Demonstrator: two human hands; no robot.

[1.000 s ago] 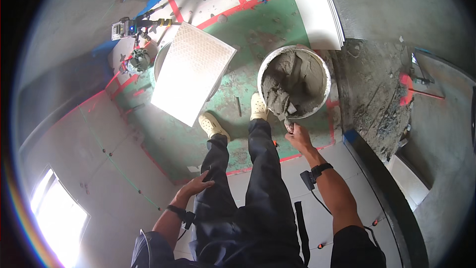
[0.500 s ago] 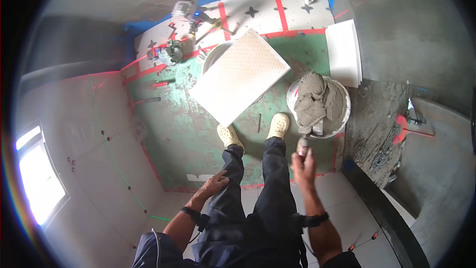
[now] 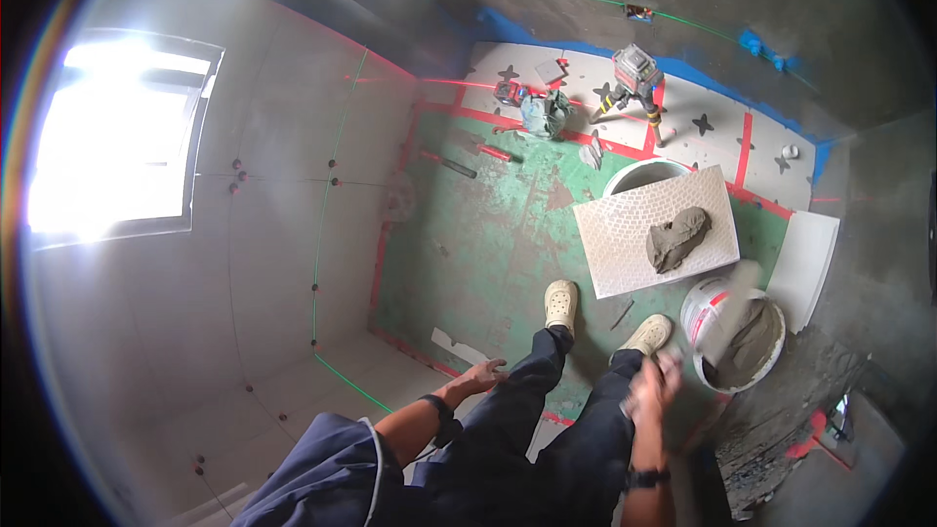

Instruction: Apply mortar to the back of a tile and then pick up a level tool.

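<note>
My right hand is closed round the handle of a trowel, whose blade is smeared by motion above the mortar bucket. Grey mortar fills part of that bucket at the right. A large pale tile, patterned side up, lies across a round white bucket that it partly hides. On the tile sits a thick lump of mortar. My left hand hangs beside my left thigh with its fingers loosely stretched, holding nothing.
A laser level on a tripod stands by the far wall. Near it are a green-grey cloth bundle and red-handled tools. Pale tiles lean at the right. A bright window is at the left.
The view has swung, showing more of the left wall. A lump of mortar is now on the tile, which was bare. The trowel, earlier in the bucket's mortar, is now lifted and moving.
</note>
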